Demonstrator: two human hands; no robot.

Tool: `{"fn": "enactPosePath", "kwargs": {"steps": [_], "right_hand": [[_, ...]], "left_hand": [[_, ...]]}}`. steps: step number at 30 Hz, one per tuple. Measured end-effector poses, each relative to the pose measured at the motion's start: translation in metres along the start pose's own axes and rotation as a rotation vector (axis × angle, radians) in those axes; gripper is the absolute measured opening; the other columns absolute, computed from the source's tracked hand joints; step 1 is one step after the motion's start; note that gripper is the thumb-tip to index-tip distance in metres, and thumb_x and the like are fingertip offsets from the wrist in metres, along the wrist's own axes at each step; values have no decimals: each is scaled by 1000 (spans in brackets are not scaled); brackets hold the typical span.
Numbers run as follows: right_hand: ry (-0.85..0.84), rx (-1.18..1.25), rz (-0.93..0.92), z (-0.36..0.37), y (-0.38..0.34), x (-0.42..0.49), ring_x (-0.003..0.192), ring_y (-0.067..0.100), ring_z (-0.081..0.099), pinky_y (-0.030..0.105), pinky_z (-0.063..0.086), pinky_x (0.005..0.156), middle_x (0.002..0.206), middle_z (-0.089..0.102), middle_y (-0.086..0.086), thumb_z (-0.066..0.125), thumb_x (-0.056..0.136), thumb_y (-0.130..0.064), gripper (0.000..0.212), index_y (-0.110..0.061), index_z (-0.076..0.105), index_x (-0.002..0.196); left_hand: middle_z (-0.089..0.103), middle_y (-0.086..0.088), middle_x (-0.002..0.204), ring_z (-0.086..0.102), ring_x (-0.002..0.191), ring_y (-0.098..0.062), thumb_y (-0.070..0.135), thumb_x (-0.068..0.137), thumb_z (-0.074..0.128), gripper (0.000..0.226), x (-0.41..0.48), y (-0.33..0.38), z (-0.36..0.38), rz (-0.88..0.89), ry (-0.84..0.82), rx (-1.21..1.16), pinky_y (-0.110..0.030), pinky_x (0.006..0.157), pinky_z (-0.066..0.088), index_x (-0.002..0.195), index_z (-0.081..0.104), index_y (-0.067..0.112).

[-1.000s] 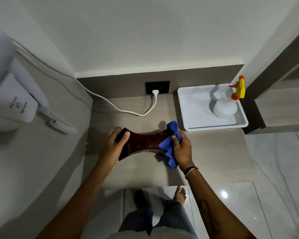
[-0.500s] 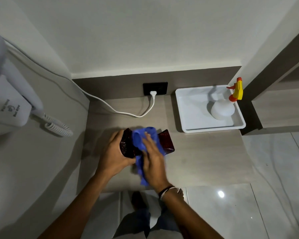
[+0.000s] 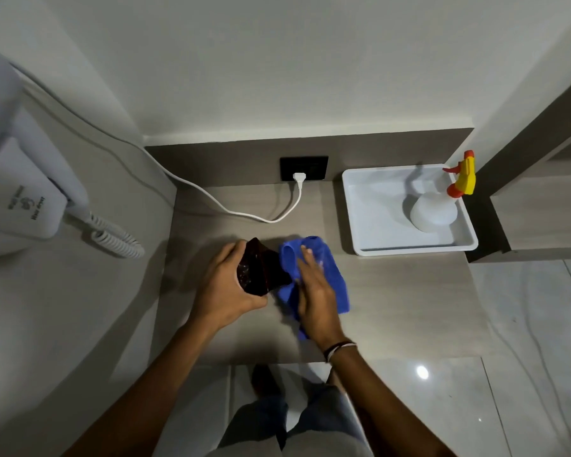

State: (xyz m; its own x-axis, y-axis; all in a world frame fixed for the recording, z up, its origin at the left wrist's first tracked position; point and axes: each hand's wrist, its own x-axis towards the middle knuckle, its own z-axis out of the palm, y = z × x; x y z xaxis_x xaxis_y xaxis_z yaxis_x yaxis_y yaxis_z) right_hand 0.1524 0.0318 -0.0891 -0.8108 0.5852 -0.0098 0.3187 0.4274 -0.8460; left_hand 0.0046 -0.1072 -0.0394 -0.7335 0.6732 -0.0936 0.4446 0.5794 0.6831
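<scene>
A dark red glossy dish [image 3: 259,270] is held tilted just above the wooden counter [image 3: 393,301], near its middle. My left hand [image 3: 226,288] grips the dish's left end, fingers curled round its edge. A blue cloth [image 3: 323,268] covers the right part of the dish. My right hand [image 3: 315,291] lies flat on the cloth with straight fingers, pressing it against the dish. The dish's right end is hidden under the cloth.
A white tray [image 3: 376,249] sits at the back right with a white spray bottle [image 3: 434,214] topped by a yellow and orange trigger. A white cable [image 3: 231,211] runs to a black wall socket [image 3: 304,168]. A wall-mounted hair dryer [image 3: 17,192] hangs at left.
The right hand with the cloth went from the dish's right end to across its middle, then slid right. The dish turned more on edge in the left hand.
</scene>
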Motion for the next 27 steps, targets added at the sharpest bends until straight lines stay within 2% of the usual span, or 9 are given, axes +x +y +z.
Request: {"fn": "enactPosePath", "kwargs": {"steps": [3,5,11,15,17,20,23,25,27], "right_hand": [[-20,179,-120,18,-35,-6,164,21,32,34,28,135,174,37,9,46,111,-23,56,-16,38,166],[-60,210,-182,18,-33,-4,165,19,30,26,27,134,176,34,8,45,113,-26,56,-25,32,167],[-62,-51,-20,-19,29,4,166,28,20,54,24,135,176,24,5,60,99,15,77,-16,33,164],[-48,260,26,-3,-16,5,148,10,55,27,49,119,163,48,14,54,109,-4,50,-12,51,158],[-13,227,-155,12,-43,-1,158,10,43,18,34,127,169,44,12,52,110,-4,54,-15,44,162],[-48,149,-259,14,-27,-2,166,19,26,26,23,135,176,32,7,51,106,5,63,-16,38,165],[-83,-52,-100,-10,21,3,166,25,20,46,23,137,177,24,5,56,99,16,71,-10,39,163],[-18,-102,34,-26,46,2,163,24,25,41,25,135,176,27,7,57,99,17,73,-13,40,164],[107,-20,174,-37,57,6,150,28,50,38,40,126,162,52,14,53,104,12,56,-8,52,157]], "left_hand": [[66,6,125,67,108,-15,47,48,87,90,1,1,-2,40,7,-5,-38,91,60,131,65,22],[67,5,122,68,106,-14,47,49,88,87,-1,-1,-2,46,11,-5,-39,91,60,129,67,21],[58,-2,141,63,122,-26,48,47,88,114,-7,-9,-5,-16,-33,57,-41,100,58,150,55,12],[62,-3,136,65,119,-26,46,47,89,107,-4,-1,-2,2,-4,51,-41,98,58,145,60,13],[66,0,128,67,115,-23,42,49,90,93,-2,2,-1,25,13,22,-45,97,59,135,67,14],[66,-2,131,67,118,-24,41,49,92,95,0,0,-3,20,9,14,-46,100,58,136,67,13],[60,-1,137,64,119,-25,49,46,87,109,-2,0,-7,7,-20,56,-44,97,59,145,58,14],[59,3,134,64,117,-23,54,47,84,107,-3,3,-7,18,-25,59,-45,94,60,145,57,18],[62,7,127,66,113,-20,59,49,85,99,-1,7,-7,-5,-1,51,-43,90,61,139,62,26]]}}
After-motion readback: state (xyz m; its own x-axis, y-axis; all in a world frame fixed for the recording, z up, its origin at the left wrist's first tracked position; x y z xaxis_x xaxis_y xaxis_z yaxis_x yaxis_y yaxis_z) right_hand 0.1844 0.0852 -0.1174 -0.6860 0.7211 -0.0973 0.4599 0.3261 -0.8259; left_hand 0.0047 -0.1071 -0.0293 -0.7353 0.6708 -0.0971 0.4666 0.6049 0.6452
